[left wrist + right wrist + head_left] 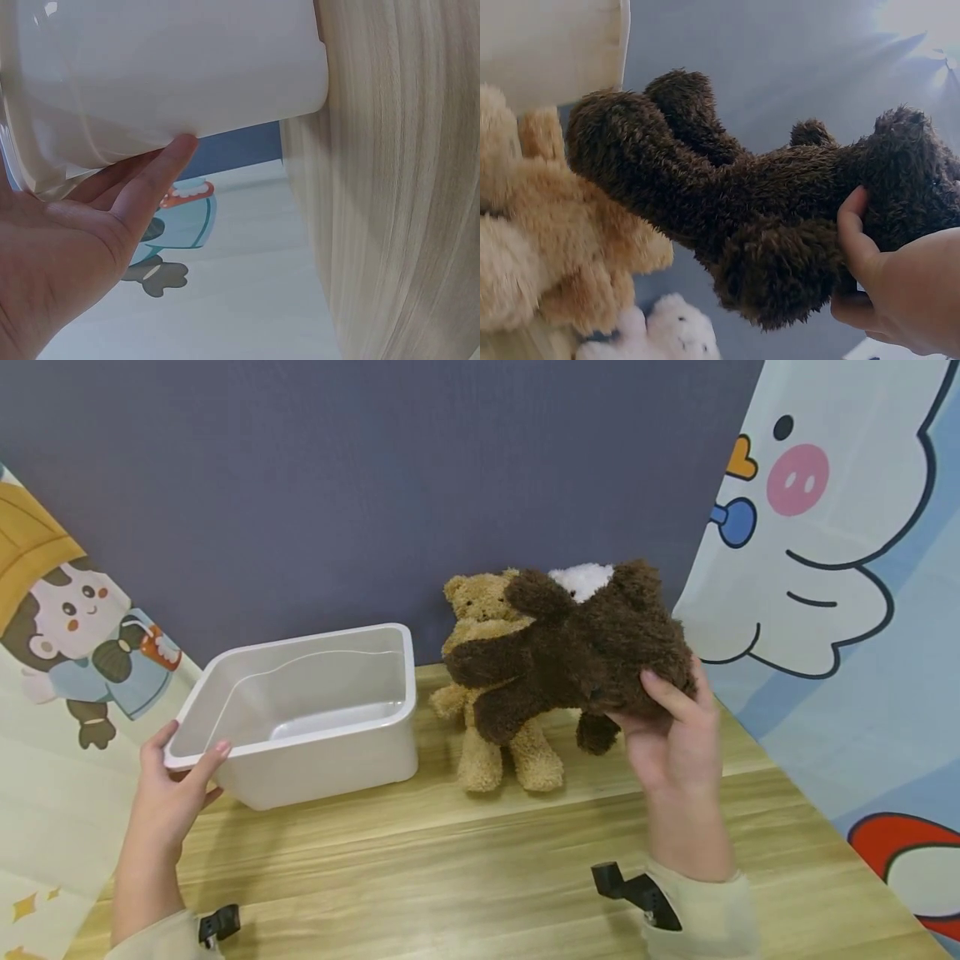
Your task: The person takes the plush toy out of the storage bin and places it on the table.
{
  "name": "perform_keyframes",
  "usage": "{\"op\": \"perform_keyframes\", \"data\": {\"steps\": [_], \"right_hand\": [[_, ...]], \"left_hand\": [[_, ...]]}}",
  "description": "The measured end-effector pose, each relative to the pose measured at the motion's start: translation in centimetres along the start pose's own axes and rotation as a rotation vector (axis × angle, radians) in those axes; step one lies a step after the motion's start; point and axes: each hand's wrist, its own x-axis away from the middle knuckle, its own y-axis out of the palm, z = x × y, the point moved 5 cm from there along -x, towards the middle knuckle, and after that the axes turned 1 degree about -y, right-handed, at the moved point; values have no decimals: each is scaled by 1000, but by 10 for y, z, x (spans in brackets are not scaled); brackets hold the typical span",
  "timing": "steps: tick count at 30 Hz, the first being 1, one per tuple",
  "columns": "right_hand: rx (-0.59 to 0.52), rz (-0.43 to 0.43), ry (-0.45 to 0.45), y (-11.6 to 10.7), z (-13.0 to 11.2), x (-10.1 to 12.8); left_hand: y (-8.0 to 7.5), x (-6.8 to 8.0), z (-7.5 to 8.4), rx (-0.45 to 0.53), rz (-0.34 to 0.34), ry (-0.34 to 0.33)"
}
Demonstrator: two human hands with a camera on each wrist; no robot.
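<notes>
My right hand (pixel 675 731) grips a dark brown plush toy (pixel 592 647) near one end, thumb on the near side. The toy lies sideways in the air, its limbs toward the left, and overlaps a tan teddy bear (pixel 480 768) in the head view. That bear sits upright against the back wall. My left hand (pixel 168 785) holds the white plastic bin (pixel 322 760) by its left front corner, thumb over the rim. In the left wrist view, its fingers (pixel 150 184) lie along the outside of the bin wall. No toy shows inside the bin.
Behind the brown toy is a white plush toy (pixel 679 330), mostly hidden in the head view (pixel 583 581). A wooden tabletop (pixel 420 877) lies under everything. The dark blue-grey wall (pixel 375 485) stands at the back, with cartoon-printed panels (pixel 825 610) on both sides.
</notes>
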Motion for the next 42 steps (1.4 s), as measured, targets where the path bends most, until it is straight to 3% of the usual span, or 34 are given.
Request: {"op": "perform_keyframes", "data": {"steps": [7,13,16,20,23,29,32,37,42], "right_hand": [[17,18,-72,-13,-18,-1],[89,14,-219,-19,-39,-1],[150,-13,-283,-20,-50,-1],[308,-14,-287,-24,-58,-3],[489,-41,-230,-28,-64,-8],[1155,-137,-38,-40,-73,-26],[1395,-226,73,-39,-73,-36],[1474,-384,198,-41,-65,-59],[1467,-439,312,-54,-52,-80]], "left_hand": [[-1,1,-1,5,10,-3],[-2,0,0,25,16,3],[-3,0,1,24,17,6],[-4,1,1,9,15,6],[-4,2,1,5,16,5],[-3,1,2,-5,15,8],[-2,1,2,-3,15,13],[-1,0,0,3,18,12],[1,0,0,13,17,16]]}}
